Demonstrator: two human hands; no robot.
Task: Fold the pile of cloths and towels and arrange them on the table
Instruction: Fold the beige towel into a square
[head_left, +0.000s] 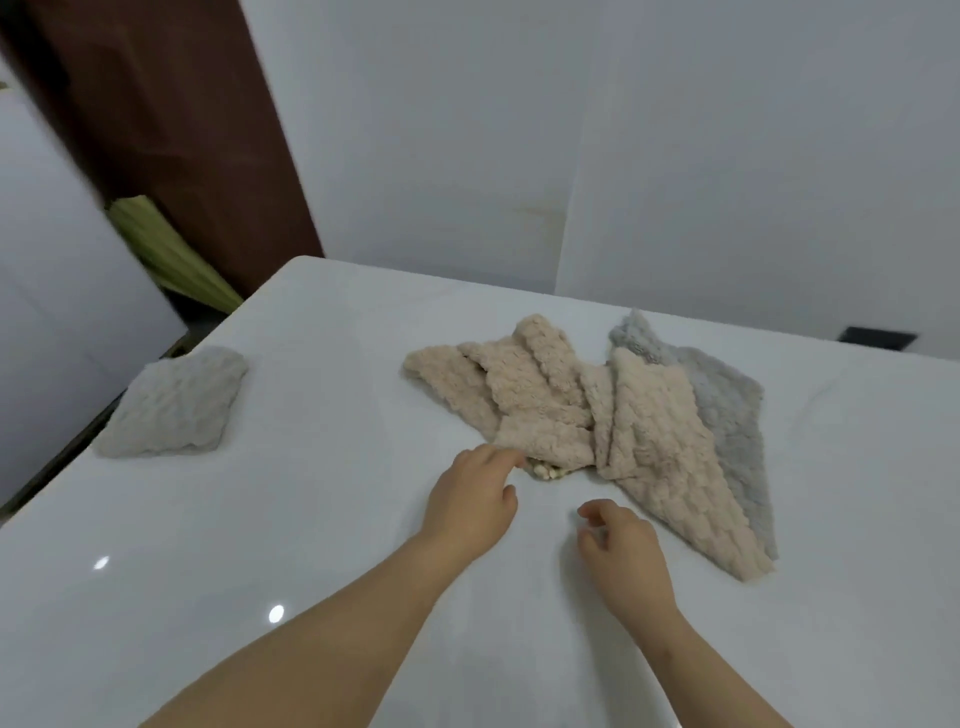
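Pale folded cloth (174, 402) sits near the counter's (322, 519) left edge, where a nudge could drop it. Left hand (470, 499), fingers loose, touches the beige pile (540, 400) at its near corner. Right hand (621, 545) hovers empty, half curled. Pulling one cloth may drag the overlapped grey cloth (727, 415) along.

Pile (571, 410) of fluffy, unfolded cloths on the white table (311, 519). A crumpled beige cloth (519, 395) forms its 9 o'clock side. A long beige cloth (670, 447) runs toward 5 o'clock, overlapping a spread grey cloth (727, 415) at 3 o'clock. A folded pale grey cloth (176, 405) lies flat, well apart, at 9 o'clock from the pile.
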